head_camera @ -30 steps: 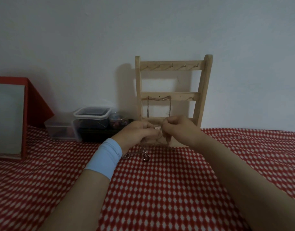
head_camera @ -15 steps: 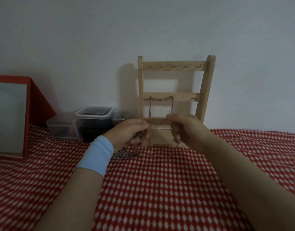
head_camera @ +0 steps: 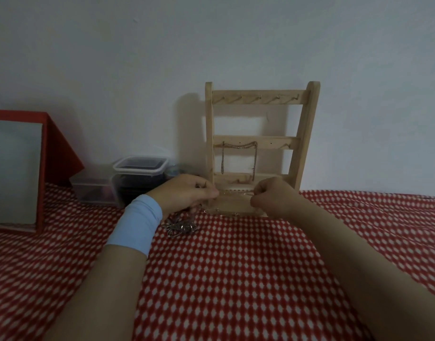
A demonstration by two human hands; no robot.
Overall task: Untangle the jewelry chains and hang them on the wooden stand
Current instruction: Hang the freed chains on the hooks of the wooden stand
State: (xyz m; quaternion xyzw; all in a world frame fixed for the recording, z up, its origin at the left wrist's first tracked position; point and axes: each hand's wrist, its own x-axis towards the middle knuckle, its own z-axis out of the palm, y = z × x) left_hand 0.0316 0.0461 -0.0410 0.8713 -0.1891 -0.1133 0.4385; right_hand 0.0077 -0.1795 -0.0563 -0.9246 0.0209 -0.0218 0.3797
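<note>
A wooden stand [head_camera: 302, 134] with three hooked rails leans against the wall. One chain [head_camera: 240, 146] hangs from its middle rail. In front of the stand's base, my left hand [head_camera: 187, 195] and my right hand [head_camera: 273, 196] each pinch an end of a thin chain [head_camera: 235, 191], stretched nearly level between them. A tangled heap of chains [head_camera: 180, 226] lies on the red checked cloth just below my left hand, beside the blue wristband.
Clear plastic tubs [head_camera: 140, 175] with dark contents stand left of the stand against the wall. A red-framed mirror [head_camera: 17, 168] leans at the far left. The red checked cloth [head_camera: 236, 279] covers the table.
My hands have drawn apart, pulling the thin chain out straight between them. The heap now lies on the cloth below my left hand.
</note>
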